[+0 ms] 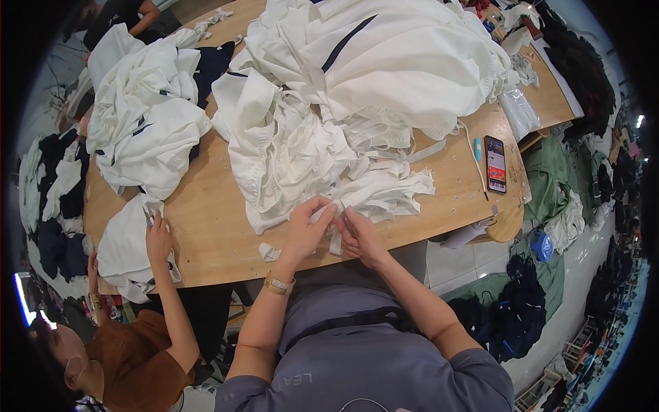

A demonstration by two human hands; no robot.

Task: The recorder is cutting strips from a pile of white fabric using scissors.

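Observation:
My left hand [310, 225] is closed in a pinch on a white fabric strip [336, 244], whose short end hangs down between my hands. Close beside it, my right hand [361, 237] has its fingers curled and its thumb at the same spot. A small thin tip shows by that thumb, but what the hand grips is too small to make out. Just beyond my fingers lies a bunch of cut white fabric strips [398, 192]. Behind and left of them, white garments with gathered elastic edges [274, 151] are heaped on the table.
The wooden table [213, 240] also bears a large white fabric pile [412, 62], a phone [495, 163] and a light-blue small item [478, 149]. At left, a co-worker's hand [159, 237] works on a white piece [127, 247]. Dark cloth [515, 309] lies on the floor at right.

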